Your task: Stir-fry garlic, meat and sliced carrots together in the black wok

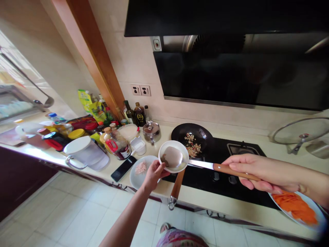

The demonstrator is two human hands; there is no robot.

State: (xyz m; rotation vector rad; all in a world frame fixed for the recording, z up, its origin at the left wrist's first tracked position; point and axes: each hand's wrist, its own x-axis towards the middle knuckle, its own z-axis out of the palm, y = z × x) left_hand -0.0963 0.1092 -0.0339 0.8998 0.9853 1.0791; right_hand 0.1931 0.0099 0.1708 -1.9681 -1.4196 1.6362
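My left hand [155,174] grips the rim of a small white bowl [185,151], held up in front of the wok. In my right hand [253,171] is a spatula [200,164] with a wooden handle, my fingers wrapped round it. Its wide metal blade lies inside the bowl, next to a little brownish food. Behind the bowl, a black wok [205,133] on the stove holds chopped, light-coloured bits [193,150]. The wok's wooden handle [178,185] points toward me. Below my left hand, a white plate [135,178] carries pale pink pieces [140,168].
A plate of sliced carrot [295,207] sits under my right forearm. A phone [123,168], a plastic jug [87,154], bottles [131,113] and a lidded steel pot [151,132] stand to the left. A glass lid [300,132] is at right. The black range hood [231,79] hangs above.
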